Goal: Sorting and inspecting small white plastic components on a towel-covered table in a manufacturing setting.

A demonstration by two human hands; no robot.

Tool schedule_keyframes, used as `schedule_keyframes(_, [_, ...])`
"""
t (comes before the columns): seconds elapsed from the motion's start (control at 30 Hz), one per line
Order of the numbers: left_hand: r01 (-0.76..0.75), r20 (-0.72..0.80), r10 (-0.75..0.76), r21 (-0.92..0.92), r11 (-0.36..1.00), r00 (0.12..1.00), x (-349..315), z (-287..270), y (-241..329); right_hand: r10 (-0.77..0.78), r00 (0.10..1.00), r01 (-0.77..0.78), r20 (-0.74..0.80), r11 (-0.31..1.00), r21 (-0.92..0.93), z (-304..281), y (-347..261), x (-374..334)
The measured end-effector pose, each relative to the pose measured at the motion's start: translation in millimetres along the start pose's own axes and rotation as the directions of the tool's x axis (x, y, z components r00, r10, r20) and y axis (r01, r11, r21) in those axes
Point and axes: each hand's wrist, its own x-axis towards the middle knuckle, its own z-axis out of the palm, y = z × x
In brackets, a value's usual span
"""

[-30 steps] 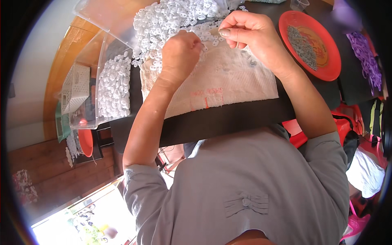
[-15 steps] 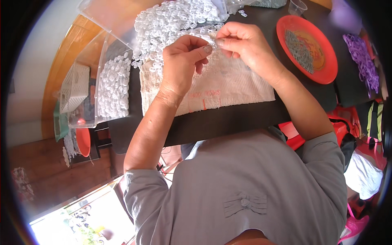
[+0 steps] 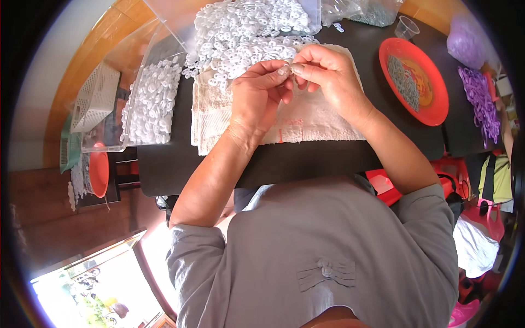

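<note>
Over a folded beige cloth, my two hands meet at the fingertips. My left hand is closed in a pinch, thumb against the bent fingers. My right hand pinches as well, its thumb tip almost touching the left one. Whatever sits between the fingertips is tiny and mostly covered by them. Just beyond the hands a heap of small white oval plastic pieces with holes spills onto the cloth. A red oval plate to the right holds a pile of thin grey metal pins.
At left, a clear plastic bin holds more white pieces. Purple strips lie at the far right, near a purple bag. A clear cup stands behind the plate. The dark table's front edge runs close to my body.
The view has shifted slightly, so the table things sit a little lower on the right. My fingertips have drawn closer together; both hands keep their pinch.
</note>
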Motion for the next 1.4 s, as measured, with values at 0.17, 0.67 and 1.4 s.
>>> schedule_keyframes(0.17, [-0.074,-0.059,0.075,0.017,0.997,0.995,-3.4,3.6,-1.9,-0.023,1.0,0.023,-0.021,1.0,-0.015,-0.7,6.0,0.8])
schedule_keyframes(0.67, [-0.152,-0.157,0.178,0.167,0.974,0.971,-7.1,6.2,-9.0,-0.344,0.939,0.312,0.0,0.852,-0.42,0.4,17.9,1.8])
schedule_keyframes(1.4, [-0.004,-0.054,0.01,0.121,0.993,0.999,-4.6,3.3,1.8,-0.509,0.86,0.447,0.041,0.71,-0.544,-3.0,12.2,4.9])
